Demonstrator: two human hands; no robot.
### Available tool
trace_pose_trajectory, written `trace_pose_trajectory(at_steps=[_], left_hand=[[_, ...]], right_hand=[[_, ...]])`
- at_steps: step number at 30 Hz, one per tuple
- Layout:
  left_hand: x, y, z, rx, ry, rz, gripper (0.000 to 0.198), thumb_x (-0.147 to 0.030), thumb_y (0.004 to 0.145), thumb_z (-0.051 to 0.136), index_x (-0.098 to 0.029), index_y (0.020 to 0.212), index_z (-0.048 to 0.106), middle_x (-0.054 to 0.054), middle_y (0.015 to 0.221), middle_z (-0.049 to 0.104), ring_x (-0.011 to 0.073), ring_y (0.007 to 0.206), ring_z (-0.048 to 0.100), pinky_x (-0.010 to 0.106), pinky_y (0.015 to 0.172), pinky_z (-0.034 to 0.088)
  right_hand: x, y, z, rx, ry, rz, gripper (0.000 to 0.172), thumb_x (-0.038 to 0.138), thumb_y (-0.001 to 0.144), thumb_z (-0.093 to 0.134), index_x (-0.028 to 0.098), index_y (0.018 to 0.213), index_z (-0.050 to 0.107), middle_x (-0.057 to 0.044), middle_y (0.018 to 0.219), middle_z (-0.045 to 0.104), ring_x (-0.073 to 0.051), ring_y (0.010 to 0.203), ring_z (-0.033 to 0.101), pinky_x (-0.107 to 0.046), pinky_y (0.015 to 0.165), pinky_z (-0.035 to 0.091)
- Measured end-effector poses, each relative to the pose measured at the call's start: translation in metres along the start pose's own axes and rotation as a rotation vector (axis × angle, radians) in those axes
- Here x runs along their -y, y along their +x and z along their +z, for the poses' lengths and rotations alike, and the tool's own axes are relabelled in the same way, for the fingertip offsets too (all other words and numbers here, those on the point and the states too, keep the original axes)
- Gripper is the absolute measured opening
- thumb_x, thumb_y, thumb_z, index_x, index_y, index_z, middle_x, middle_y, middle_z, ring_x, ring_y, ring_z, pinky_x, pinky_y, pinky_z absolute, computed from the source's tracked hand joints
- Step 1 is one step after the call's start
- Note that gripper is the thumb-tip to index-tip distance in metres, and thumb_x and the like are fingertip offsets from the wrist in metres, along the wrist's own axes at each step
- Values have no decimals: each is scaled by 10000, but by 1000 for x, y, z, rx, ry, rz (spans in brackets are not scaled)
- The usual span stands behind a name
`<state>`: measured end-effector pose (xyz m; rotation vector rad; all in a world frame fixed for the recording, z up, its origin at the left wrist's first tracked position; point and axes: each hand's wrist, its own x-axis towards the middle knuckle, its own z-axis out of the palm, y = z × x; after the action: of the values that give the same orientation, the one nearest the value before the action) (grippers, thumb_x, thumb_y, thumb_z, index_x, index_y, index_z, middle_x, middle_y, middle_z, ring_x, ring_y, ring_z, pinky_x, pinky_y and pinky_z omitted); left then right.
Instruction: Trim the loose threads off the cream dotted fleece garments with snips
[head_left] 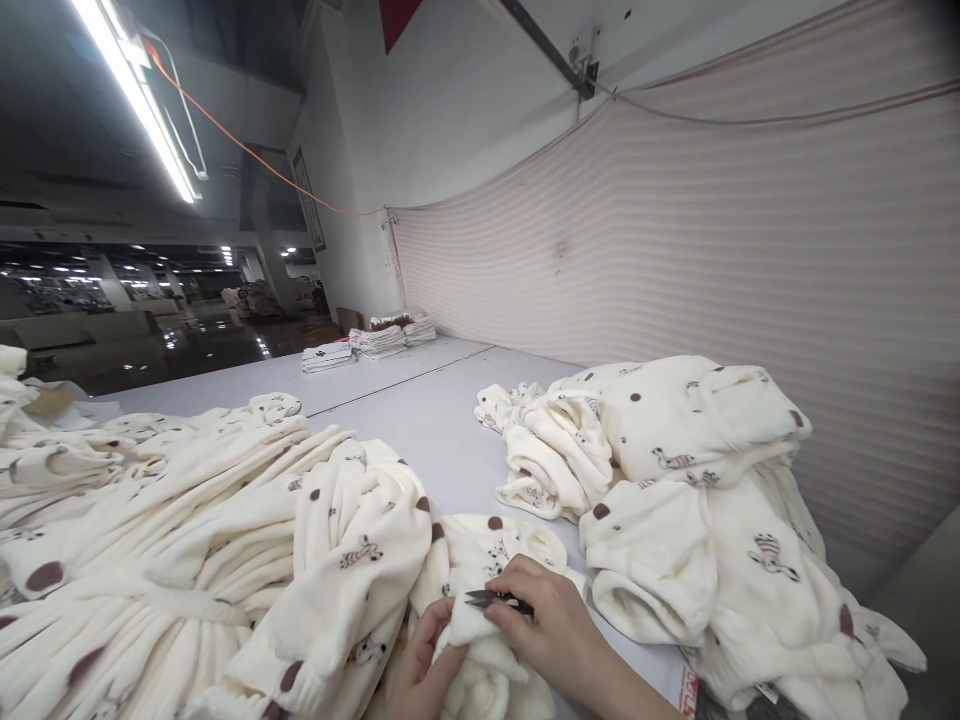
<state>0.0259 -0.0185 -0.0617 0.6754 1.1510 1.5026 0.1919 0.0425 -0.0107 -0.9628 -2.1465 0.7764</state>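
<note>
Cream garment [471, 628] in left hand [421, 672], one clipper [491, 599] in right hand [553, 632].

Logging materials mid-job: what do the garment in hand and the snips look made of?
The garment: seemingly plush fleece, cream and matte, with a fuzzy nap and soft thick folds. The snips in the right hand: probably metal, dark, with thin pointed blades and a faint sheen.

- Garment [480, 655]: cream fleece with brown dots and small zebra prints, crumpled at the bottom centre of the frame. Your left hand [421, 668] pinches one fold of it up.
- Snips [486, 599]: small and dark, lying nearly level across the top of that fold. The tips point toward the left of the frame, and your right hand [555, 628] covers the back end.
</note>
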Motion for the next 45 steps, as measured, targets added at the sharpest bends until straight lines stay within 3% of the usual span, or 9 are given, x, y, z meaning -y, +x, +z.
trace_pose_trajectory(at_steps=[8,11,15,21,29,31,34,40,45], left_hand=[[2,3,-6,21,13,28,383,-369,608,764,-212,947,679,67,972,718,298,1063,592,392,932,427],[0,2,-3,-7,49,70,380,-398,610,757,-203,926,679,67,948,720,283,992,619,355,866,458],[-4,-1,0,-86,138,185,371,-402,629,744,-211,935,659,53,944,727,263,941,630,322,825,464],[-17,3,-5,169,127,-198,261,-232,600,683,-200,853,738,54,845,758,300,936,640,358,794,463],[-29,-3,-9,219,-126,-262,307,-261,613,754,-267,920,754,39,925,766,314,1069,613,408,908,442],[-27,-4,-7,232,-176,-246,336,-261,617,757,-268,953,747,44,966,761,315,1081,609,410,918,439],[-24,-3,-2,223,-212,-258,388,-276,624,755,-279,1011,726,52,991,757,323,1065,621,429,906,449],[-20,0,3,188,-212,-207,469,-314,570,785,-250,1030,719,83,1004,753,350,1021,643,443,870,481],[-16,-1,4,131,-319,-221,479,-249,586,800,-209,1054,705,107,973,759,341,993,660,445,869,491]], right_hand=[[-2,0,0,-23,26,62,171,261,860,541,278,874,711,7,864,664,-163,781,624,-256,694,424],[-9,-10,1,18,7,60,257,299,768,651,289,1025,643,1,968,648,-195,867,612,-267,734,427],[-23,-16,8,-60,-198,56,250,105,734,528,246,926,603,-5,890,628,-187,766,595,-262,656,379],[-23,16,25,-358,-265,-13,243,39,681,443,205,832,535,-11,751,598,-176,655,537,-260,603,319],[-10,18,20,-143,-177,-10,178,63,721,531,231,733,589,46,732,610,-132,653,580,-211,559,328],[-6,8,9,-60,-108,6,118,162,750,615,264,802,644,45,800,624,-136,715,603,-208,606,372],[0,-3,-2,11,-72,8,246,264,771,667,309,1013,660,19,911,638,-169,819,611,-242,699,406],[3,-9,9,-8,-208,-35,208,232,858,556,283,1027,668,-12,876,654,-189,802,621,-274,701,403],[1,-10,17,-86,-82,39,190,239,856,549,245,1004,669,-16,890,650,-168,789,636,-246,687,438]])
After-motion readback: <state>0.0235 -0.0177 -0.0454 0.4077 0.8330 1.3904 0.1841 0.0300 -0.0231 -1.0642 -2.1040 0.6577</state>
